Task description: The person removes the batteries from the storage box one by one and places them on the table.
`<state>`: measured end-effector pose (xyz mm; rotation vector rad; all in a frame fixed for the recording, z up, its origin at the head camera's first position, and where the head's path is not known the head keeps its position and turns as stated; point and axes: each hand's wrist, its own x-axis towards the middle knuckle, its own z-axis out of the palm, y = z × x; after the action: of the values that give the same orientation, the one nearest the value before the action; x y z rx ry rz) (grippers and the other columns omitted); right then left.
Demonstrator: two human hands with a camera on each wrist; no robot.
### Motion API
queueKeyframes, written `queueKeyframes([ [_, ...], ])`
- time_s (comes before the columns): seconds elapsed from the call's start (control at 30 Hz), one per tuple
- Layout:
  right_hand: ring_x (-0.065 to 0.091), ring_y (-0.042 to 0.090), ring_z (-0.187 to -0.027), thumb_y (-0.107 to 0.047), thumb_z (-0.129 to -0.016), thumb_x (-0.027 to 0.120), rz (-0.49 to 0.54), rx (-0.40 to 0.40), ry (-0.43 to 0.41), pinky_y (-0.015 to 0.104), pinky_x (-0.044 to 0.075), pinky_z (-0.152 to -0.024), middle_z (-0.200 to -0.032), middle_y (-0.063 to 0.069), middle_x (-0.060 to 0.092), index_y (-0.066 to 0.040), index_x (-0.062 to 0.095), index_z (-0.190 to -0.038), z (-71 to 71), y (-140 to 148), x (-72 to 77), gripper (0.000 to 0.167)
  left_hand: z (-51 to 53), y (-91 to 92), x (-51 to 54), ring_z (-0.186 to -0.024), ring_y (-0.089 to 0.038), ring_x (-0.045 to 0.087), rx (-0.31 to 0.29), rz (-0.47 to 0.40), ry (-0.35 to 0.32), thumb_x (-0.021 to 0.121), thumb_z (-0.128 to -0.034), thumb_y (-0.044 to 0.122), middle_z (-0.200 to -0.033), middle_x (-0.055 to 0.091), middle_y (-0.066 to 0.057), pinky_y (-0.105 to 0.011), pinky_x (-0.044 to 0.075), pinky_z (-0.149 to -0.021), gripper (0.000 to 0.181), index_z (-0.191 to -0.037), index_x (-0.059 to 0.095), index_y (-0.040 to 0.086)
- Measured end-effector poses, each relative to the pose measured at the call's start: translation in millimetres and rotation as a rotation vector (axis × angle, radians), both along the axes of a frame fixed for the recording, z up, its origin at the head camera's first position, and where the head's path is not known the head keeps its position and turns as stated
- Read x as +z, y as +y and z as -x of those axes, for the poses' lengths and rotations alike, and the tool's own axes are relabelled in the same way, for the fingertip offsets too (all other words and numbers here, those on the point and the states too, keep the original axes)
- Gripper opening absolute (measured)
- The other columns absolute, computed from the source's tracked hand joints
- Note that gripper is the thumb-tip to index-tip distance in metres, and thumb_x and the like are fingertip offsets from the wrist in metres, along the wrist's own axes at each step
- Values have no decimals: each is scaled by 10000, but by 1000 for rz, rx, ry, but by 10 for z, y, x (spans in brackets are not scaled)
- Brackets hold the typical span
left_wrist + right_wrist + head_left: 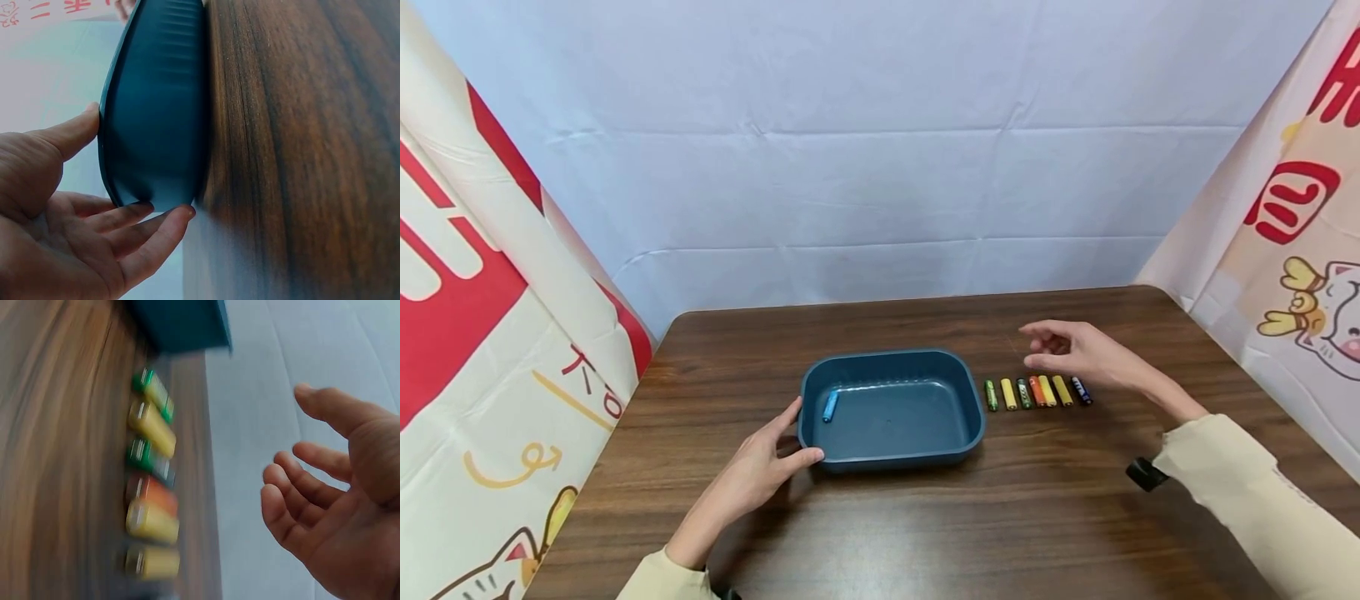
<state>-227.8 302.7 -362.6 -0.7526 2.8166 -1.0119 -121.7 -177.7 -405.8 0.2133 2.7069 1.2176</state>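
A dark blue plastic tub [887, 460] stands on the table, and one light blue battery [830, 407] lies inside it at the left. My left hand [758, 467] touches the tub's near-left corner, thumb on the rim and fairly straight fingers along the side. To the tub's right several batteries lie in a row, among them a green one [991, 396], a yellow one [1008, 394], an orange-red one [1037, 391] and a dark blue one [1081, 391]. My right hand [1078, 350] hovers above and behind the row, fingers loosely bent, holding nothing. The right wrist view blurs the batteries.
The brown wooden table [925, 533] has its far edge close to a pale cloth backdrop [880, 167]. Printed cloths hang at the left [460, 333] and right [1300, 250] sides. A black strap-like piece [1147, 474] shows beneath the right sleeve.
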Motion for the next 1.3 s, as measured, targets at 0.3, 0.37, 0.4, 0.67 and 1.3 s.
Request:
queueKeyframes([
  [0.3, 640, 174, -914, -257, -966, 766, 60, 18, 10, 292, 546, -754, -1072, 59, 700, 1, 629, -1367, -39, -764, 71, 497, -8, 22, 7, -1325, -386, 559, -1, 3, -7, 750, -967, 352, -1593, 420, -199, -617, 437, -1065, 846, -1635, 300, 94],
  [0.37, 637, 173, -907, -250, -962, 770, 75, 30, 6, 301, 545, -751, -1063, 56, 701, 11, 633, -1358, -48, -935, 69, 493, -12, 21, 10, -1322, -387, 561, -1, 5, -7, 749, -968, 351, -1591, 422, -203, -616, 444, -1058, 844, -1634, 300, 90],
  [0.4, 632, 176, -900, -241, -957, 775, 81, 35, 5, 303, 543, -747, -1055, 55, 699, 16, 636, -1352, -48, -1015, 62, 492, -15, 21, 12, -1324, -388, 558, -1, 6, -9, 746, -971, 350, -1593, 419, -201, -617, 441, -1061, 842, -1635, 298, 92],
  [0.67, 558, 168, -823, -222, -945, 784, 89, 98, 2, 285, 488, -694, -984, 35, 650, 38, 647, -1322, -59, -1630, -3, 478, -27, 13, 28, -1312, -386, 569, 0, 1, -9, 744, -973, 347, -1595, 418, -200, -618, 445, -1057, 840, -1637, 295, 96],
  [1.3, 557, 157, -761, -282, -925, 812, 17, 23, -160, 267, 467, -659, -913, 23, 608, -13, 683, -1288, -80, -2503, -404, 469, -11, 14, 22, -1284, -384, 593, -21, -8, -6, 736, -977, 357, -1569, 446, -220, -603, 466, -1041, 843, -1634, 291, 72],
])
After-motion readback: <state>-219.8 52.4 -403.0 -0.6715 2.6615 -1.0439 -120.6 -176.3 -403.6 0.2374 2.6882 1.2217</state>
